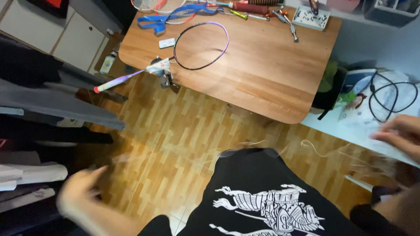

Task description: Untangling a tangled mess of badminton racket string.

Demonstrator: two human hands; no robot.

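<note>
1. Racket string, thin and pale, loops in the air just beside my right hand, below the wooden surface.
2. Both my hands are blurred; I cannot tell their grip.
3. My left hand hangs well apart from the string.
4. An unstrung racket frame lies on the surface.

A rounded wooden table stands on parquet floor beside white cabinets.

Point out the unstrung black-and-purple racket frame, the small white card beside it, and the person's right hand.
Unstrung black-and-purple racket frame [224,38], head view, on the right rim of the hoop.
Small white card [166,43], head view, on its middle.
Right hand [400,133], head view, on the blurred knuckles.
</note>
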